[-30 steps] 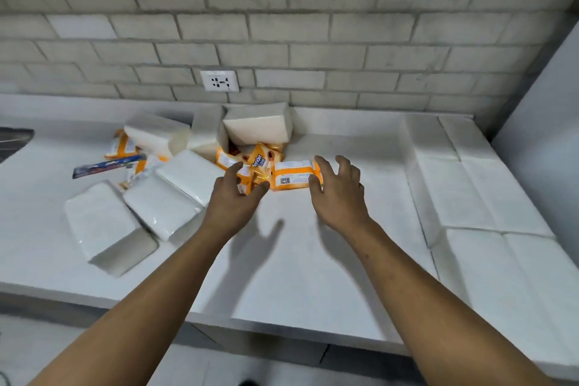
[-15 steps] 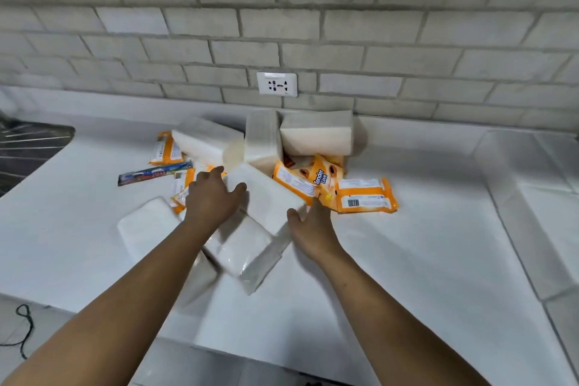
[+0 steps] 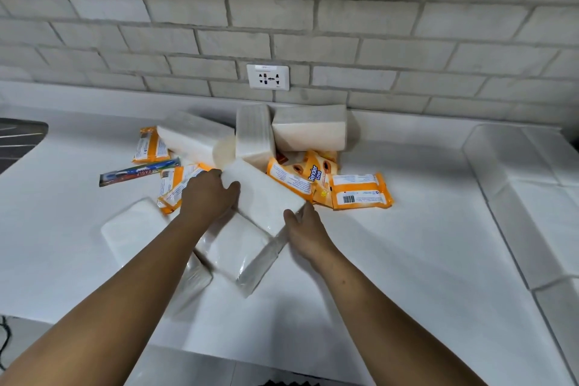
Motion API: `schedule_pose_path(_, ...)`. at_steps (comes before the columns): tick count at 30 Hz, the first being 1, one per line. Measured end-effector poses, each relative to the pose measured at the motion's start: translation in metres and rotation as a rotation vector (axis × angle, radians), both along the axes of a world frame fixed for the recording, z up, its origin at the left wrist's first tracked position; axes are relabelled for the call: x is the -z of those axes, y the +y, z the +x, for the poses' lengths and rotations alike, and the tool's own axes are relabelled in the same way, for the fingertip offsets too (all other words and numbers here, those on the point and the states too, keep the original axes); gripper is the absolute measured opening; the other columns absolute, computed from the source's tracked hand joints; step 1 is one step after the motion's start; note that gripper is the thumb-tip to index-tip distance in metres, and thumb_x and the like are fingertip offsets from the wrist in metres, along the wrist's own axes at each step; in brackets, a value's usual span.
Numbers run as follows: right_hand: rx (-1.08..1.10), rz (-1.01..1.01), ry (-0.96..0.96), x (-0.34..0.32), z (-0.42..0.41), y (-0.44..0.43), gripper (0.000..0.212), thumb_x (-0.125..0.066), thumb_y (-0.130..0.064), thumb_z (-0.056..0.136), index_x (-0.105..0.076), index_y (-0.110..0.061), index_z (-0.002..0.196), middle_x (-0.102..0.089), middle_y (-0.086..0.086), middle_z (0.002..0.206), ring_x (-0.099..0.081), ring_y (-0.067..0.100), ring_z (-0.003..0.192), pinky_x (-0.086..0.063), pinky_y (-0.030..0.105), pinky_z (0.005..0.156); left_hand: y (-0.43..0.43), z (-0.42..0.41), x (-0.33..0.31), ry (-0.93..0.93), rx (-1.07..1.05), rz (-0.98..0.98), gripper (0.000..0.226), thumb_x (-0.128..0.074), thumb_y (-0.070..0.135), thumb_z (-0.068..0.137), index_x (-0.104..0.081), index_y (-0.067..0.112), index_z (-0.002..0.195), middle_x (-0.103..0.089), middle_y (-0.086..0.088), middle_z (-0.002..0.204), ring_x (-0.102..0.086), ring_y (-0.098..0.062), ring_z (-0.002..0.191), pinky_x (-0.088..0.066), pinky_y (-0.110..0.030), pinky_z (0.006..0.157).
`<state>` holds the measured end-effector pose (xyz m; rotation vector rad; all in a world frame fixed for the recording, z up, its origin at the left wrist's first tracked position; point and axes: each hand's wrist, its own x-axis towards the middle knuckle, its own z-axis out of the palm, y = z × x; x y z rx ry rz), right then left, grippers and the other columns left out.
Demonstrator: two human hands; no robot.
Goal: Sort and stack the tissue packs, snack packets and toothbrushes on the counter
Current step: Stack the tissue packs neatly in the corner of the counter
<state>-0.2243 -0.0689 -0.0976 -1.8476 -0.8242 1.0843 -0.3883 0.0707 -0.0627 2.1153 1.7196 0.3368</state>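
Both hands have come off the orange packets they were working a second ago and are now on a white tissue pack [image 3: 266, 197] in the middle of the heap. Nearest us, two bare forearms reach in over the edge of the counter [image 3: 407, 260]. Now the right hand [image 3: 302, 227]: it clamps the pack's near right corner, thumb against the near face, fingers tucked out of sight behind it. Over to the left hand [image 3: 208, 194], which grips the pack's left side, thumb laid on top, fingers curled round the edge. So the pack sits squarely between the two hands, tilted, its near end riding over a second pack [image 3: 235, 257] lying flat beneath. A third pack [image 3: 131, 229] lies further left, partly under the left forearm.

Just beyond the left hand's knuckles lie two orange snack packets [image 3: 175, 186]. Right of the held pack, a cluster of orange packets [image 3: 360, 193] fans out, touching it. A toothbrush [image 3: 139, 171] in its wrapper lies out left, apart from both hands. Further back, three more white packs [image 3: 308, 130] lean together near the wall, with a lone orange packet [image 3: 150, 146] at their left end. White blocks [image 3: 517, 185] line the right side; what they are is unclear. A socket [image 3: 268, 77] sits in the brick wall [image 3: 313, 9].
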Motion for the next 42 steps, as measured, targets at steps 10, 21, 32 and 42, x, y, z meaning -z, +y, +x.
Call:
schedule_pose_path(10, 0.127, 0.146, -0.022, -0.018, 0.021, -0.007, 0.053, -0.049, -0.038, 0.101, -0.037, -0.023, 0.150, -0.047, 0.003, 0.140, -0.049, 0.023, 0.129, -0.041, 0.035, 0.103, -0.024, 0.019, -0.036, -0.248, 0.043, 0.211, 0.034, -0.063, 0.033, 0.092, -0.071, 0.002, 0.104, -0.053, 0.001, 0.072, -0.060, -0.036, 0.091, -0.048, -0.043, 0.084)
schedule_pose_path(21, 0.280, 0.244, -0.155, -0.065, 0.114, -0.052, 0.045, -0.047, -0.039, 0.102, -0.042, -0.022, 0.143, -0.044, 0.006, 0.133, -0.051, 0.018, 0.114, -0.044, 0.037, 0.098, -0.052, 0.120, -0.074, -0.435, 0.162, 0.243, 0.048, -0.070, 0.029, 0.095, -0.063, 0.005, 0.136, -0.047, 0.012, 0.083, -0.058, -0.034, 0.114, -0.043, -0.049, 0.106)
schedule_pose_path(32, 0.441, 0.225, -0.210, -0.093, 0.258, -0.132, 0.037, -0.048, -0.036, 0.104, -0.042, -0.017, 0.135, -0.039, 0.010, 0.139, -0.046, 0.014, 0.105, -0.033, 0.024, 0.085, -0.111, 0.293, -0.106, -0.470, 0.286, 0.164, 0.064, -0.059, 0.046, 0.082, -0.068, 0.006, 0.129, -0.070, -0.017, 0.116, -0.060, -0.036, 0.116, -0.044, -0.033, 0.096)
schedule_pose_path(42, 0.560, 0.243, -0.310, -0.107, 0.403, -0.199, 0.061, -0.047, -0.031, 0.105, -0.020, -0.038, 0.159, -0.038, 0.008, 0.135, -0.050, 0.017, 0.102, -0.032, 0.024, 0.090, -0.153, 0.457, -0.095, -0.477, 0.470, 0.079, 0.063, -0.074, 0.045, 0.089, -0.054, 0.026, 0.146, -0.064, -0.007, 0.134, -0.061, -0.024, 0.120, -0.044, -0.026, 0.098)
